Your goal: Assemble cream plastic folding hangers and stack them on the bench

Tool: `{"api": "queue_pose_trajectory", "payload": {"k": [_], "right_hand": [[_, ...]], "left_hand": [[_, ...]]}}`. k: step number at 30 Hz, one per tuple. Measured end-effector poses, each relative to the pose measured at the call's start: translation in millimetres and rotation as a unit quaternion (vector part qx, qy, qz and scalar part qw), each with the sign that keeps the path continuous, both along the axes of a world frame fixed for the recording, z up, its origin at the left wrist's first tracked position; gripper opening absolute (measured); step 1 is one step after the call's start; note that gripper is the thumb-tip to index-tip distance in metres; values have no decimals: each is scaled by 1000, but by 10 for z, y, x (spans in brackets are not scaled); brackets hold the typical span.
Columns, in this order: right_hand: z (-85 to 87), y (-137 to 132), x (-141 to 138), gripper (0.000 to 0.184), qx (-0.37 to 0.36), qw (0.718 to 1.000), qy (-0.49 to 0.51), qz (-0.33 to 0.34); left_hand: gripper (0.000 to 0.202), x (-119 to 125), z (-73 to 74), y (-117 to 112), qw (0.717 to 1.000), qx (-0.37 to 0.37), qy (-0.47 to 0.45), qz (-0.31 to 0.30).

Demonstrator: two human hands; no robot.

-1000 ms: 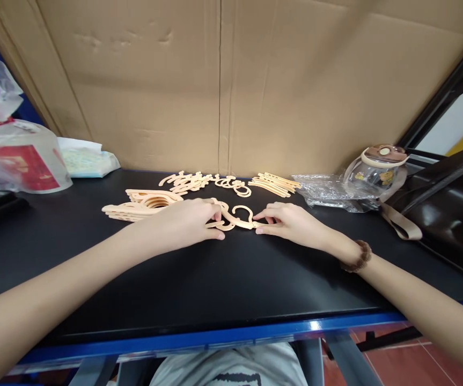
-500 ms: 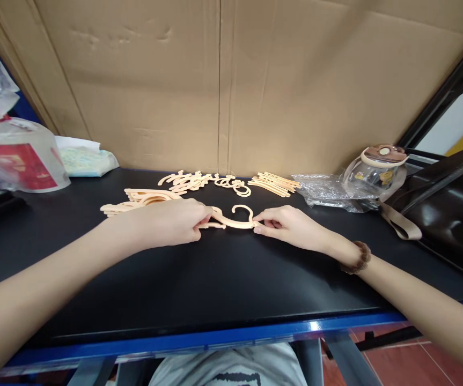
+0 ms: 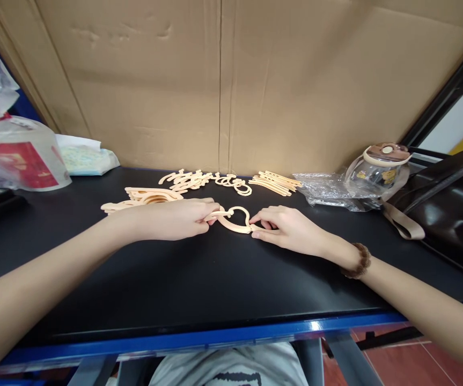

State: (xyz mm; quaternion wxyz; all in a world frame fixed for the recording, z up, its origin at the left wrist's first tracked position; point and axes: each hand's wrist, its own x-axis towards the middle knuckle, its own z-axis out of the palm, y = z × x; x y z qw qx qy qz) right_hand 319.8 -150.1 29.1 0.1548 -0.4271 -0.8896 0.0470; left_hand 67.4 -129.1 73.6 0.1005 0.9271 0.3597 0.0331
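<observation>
On the black tabletop (image 3: 199,279) my two hands meet over a small peach plastic hanger piece (image 3: 234,220) with a curved hook. My left hand (image 3: 175,219) is closed and pinches its left end. My right hand (image 3: 283,228) pinches its right end between thumb and fingers. The piece rests on or just above the table; I cannot tell which. Behind my left hand lies a stack of assembled peach hangers (image 3: 142,198).
Loose peach parts (image 3: 199,181) and a bundle of straight bars (image 3: 275,183) lie near the cardboard wall (image 3: 223,80). Clear wrap (image 3: 328,192), a lidded glass jar (image 3: 378,167) and a dark bag (image 3: 452,198) sit right. Plastic bags (image 3: 14,155) sit left.
Both hands stayed on the hanger piece. The hook turned and tipped toward the left hand, and the right hand's pinch shifted slightly left and down.
</observation>
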Motion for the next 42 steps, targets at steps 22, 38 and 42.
{"api": "queue_pose_trajectory", "payload": {"k": [22, 38, 42], "right_hand": [[136, -123, -157, 20, -204, 889, 408, 43], [109, 387, 554, 40, -195, 966, 161, -60], [132, 316, 519, 36, -221, 970, 101, -4]], "left_hand": [[40, 478, -211, -246, 886, -357, -294, 36], [29, 461, -350, -306, 993, 13, -117, -3], [31, 436, -308, -309, 995, 44, -89, 23]]}}
